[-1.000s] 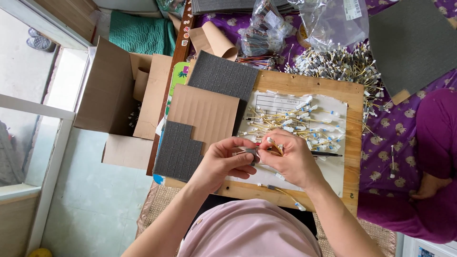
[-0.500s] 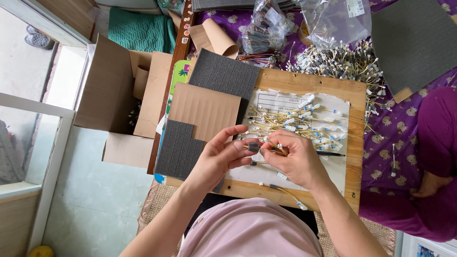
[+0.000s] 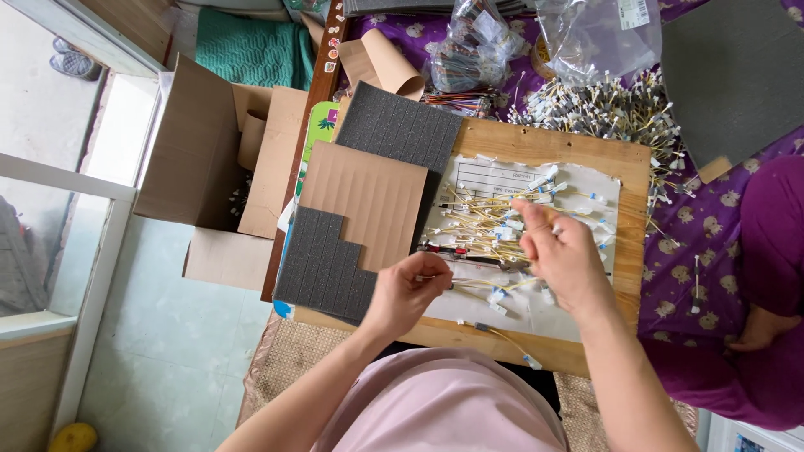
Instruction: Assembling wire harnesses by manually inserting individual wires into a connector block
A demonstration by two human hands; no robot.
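Over the wooden worktop [image 3: 536,142], hands have split apart since a moment ago: left hand [image 3: 410,293] stays pinched shut on a thin wire [image 3: 477,285], right hand [image 3: 561,251] now reaches, fingers loosely apart, into the wire pile [image 3: 494,222], likely for another piece.

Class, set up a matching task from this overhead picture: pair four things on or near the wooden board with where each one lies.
Things:
1. open brown cardboard box
2. dark grey foam sheet
3. yellow wires with white plugs
4. clear plastic bag

Places:
A. on the white paper sheet
B. top, beyond the wooden board
C. left, over the floor
D. under the ribbed cardboard

Pairs: 1-C, 2-D, 3-A, 4-B
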